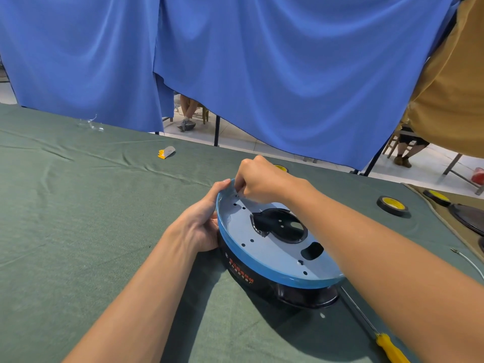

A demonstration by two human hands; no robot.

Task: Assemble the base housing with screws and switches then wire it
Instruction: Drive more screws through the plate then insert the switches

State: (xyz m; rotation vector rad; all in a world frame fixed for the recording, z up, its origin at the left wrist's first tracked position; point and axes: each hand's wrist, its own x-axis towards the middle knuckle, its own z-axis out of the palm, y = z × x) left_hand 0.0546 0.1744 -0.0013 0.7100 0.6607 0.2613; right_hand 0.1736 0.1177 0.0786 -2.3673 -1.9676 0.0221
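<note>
**Base housing on cloth, both hands on it, right-hand pinch unreadable**

- Base housing (277,247) sits on the green table cloth (78,205), centre-right and near the wearer. It has a blue rim, a grey-blue plate on top and a black body below. The plate shows a large round black opening, a smaller cut-out on the near side and scattered small holes.
- Left hand (207,224) grips the housing's left side, with fingers wrapped round the wall and the thumb lying along the rim.
- Right hand (259,182) is over the far edge of the plate. The fingers are curled with the tips bunched in a tight pinch, down at the hole cluster. The knuckles hide what is between them, so I can't tell if it holds anything.
- The red print on the black wall is too small to read.
- Screwdriver (387,347) lies right of the housing. Its yellow handle runs off the bottom edge and the right forearm partly covers the shaft.
- A small pale speck (322,315) lies by the shaft and can't be identified.
- Tape roll (392,205), black with a yellow core, lies well right of the housing. A second roll (440,197) lies beyond it. A third (281,168) is mostly hidden behind the right hand.
- Dark round parts (468,216) and a thin wire (468,260) are cut off at the right edge.
- Yellow-grey packet (166,152) and a clear plastic scrap (90,124) lie far left. I can't make out details on either.
- Blue curtain (262,61) hangs behind the table.
</note>
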